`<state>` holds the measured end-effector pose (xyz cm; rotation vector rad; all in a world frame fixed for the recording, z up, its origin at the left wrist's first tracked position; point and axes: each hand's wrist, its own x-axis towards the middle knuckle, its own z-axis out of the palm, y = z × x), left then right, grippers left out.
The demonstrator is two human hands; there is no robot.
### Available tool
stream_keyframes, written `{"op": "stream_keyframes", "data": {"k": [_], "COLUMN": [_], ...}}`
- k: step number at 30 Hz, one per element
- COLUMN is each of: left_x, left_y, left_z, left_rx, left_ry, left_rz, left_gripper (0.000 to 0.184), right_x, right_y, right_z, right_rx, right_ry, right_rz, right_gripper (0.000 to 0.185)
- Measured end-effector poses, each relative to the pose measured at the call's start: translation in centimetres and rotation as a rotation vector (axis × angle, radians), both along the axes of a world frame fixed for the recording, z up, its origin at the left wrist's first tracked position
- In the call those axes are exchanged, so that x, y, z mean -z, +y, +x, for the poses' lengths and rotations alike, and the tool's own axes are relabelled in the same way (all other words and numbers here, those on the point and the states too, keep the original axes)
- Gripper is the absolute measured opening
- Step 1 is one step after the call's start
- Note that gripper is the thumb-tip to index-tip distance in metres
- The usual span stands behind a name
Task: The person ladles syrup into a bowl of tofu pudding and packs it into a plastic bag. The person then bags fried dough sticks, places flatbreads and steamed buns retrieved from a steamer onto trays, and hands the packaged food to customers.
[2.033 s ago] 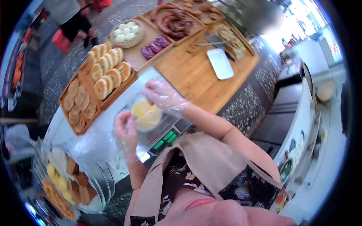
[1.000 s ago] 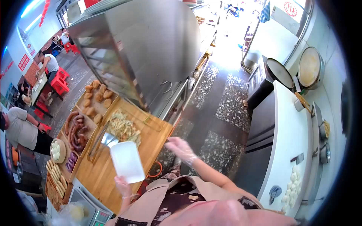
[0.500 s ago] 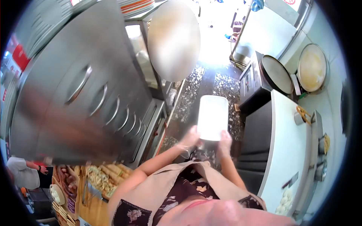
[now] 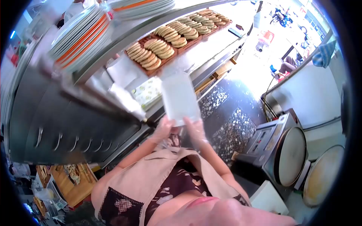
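Observation:
A plain white rectangular tray [image 4: 181, 98] is held out in front of my body between both hands. My left hand [image 4: 163, 130], in a clear plastic glove, is closed on its near left corner. At the near right corner my right hand [image 4: 195, 130], gloved the same way, grips it too. The tray's far end is over the edge of a counter, close to a white paper pack with green prints [image 4: 147, 92]. Beyond it, rows of round flatbreads [image 4: 158, 49] lie in a brown woven tray.
Stacked plates [image 4: 81, 37] stand on a shelf at upper left, above steel drawers [image 4: 75, 132] with curved handles. A round griddle [image 4: 291, 156] is on the right. Dark speckled floor [image 4: 230, 128] runs between. A cutting board [image 4: 71, 180] lies at lower left.
My view has swung left, bringing the flatbread counter in front of me. The white tray has moved from above the floor to the counter's edge, still in both hands.

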<state>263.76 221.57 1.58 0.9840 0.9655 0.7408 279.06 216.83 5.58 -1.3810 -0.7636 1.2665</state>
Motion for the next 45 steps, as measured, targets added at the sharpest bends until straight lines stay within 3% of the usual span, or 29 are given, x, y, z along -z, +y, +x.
{"op": "stream_keyframes", "data": {"k": [1,5,9,11,12,14,16,18,20,21,23,25,27,30,32,33,36,41,45], "left_x": [-0.9,0.3,0.3,0.3,0.1,-0.7,0.1,1.4,-0.5,0.7,4.6,3.9,3.4,1.6,0.8,0.4,-0.3,-0.3,3.3], "left_y": [2.1,13.7,26.6,32.2,35.0,40.7,49.0,58.8,65.9,70.5,78.9,81.3,81.2,79.6,79.2,79.0,78.3,78.0,78.2], "left_z": [0.7,5.9,16.5,22.6,25.5,31.0,35.6,39.6,43.2,44.0,43.8,45.0,45.0,45.1,45.2,45.2,45.9,45.7,44.4], "left_rx": [-0.060,-0.067,0.191,0.430,0.448,0.657,0.722,0.520,0.282,0.148,-0.145,-0.122,-0.232,-0.408,-0.477,-0.504,-0.566,-0.616,-0.683], "left_ry": [0.028,0.047,0.040,0.162,0.170,0.327,0.418,0.544,0.847,1.058,1.220,1.184,1.292,1.398,1.420,1.423,1.437,1.465,1.557], "left_rz": [0.004,0.076,0.116,0.342,0.331,0.642,0.788,1.289,0.809,0.953,1.107,0.903,0.832,0.739,0.695,0.683,0.674,0.691,0.762], "left_gripper": [0.030,0.035,0.033,0.036,0.036,0.041,0.042,0.042,0.039,0.039,0.031,0.041,0.044,0.048,0.051,0.053,0.057,0.064,0.068], "right_x": [-3.6,-0.7,2.9,3.1,3.5,4.8,6.5,6.3,7.4,9.0,11.4,14.6,19.0,13.7,12.4,11.2,10.3,13.8,15.6], "right_y": [2.4,15.0,25.6,29.4,31.3,33.5,35.9,38.5,41.6,43.6,47.8,51.5,55.4,60.4,62.6,64.1,66.3,67.1,67.1], "right_z": [0.6,6.1,16.7,22.2,25.6,32.1,37.4,41.1,45.3,46.8,50.4,54.0,56.7,57.7,58.3,58.3,58.2,57.4,56.4], "right_rx": [-0.063,-0.092,0.039,0.303,0.329,0.368,0.488,0.556,0.574,0.565,0.529,0.447,0.337,0.174,0.132,0.113,0.065,-0.045,-0.110], "right_ry": [0.034,0.074,0.138,0.121,0.099,0.103,0.088,0.132,0.201,0.233,0.245,0.107,0.043,0.180,-0.138,-0.141,0.290,0.376,0.432], "right_rz": [-0.003,0.156,0.231,0.195,0.188,0.176,0.205,0.163,0.142,0.136,0.186,0.036,0.071,0.126,0.087,0.110,-0.069,0.017,0.025], "right_gripper": [0.037,0.028,0.019,0.018,0.018,0.018,0.020,0.020,0.021,0.021,0.019,0.014,0.013,0.019,0.023,0.023,0.027,0.032,0.039]}}
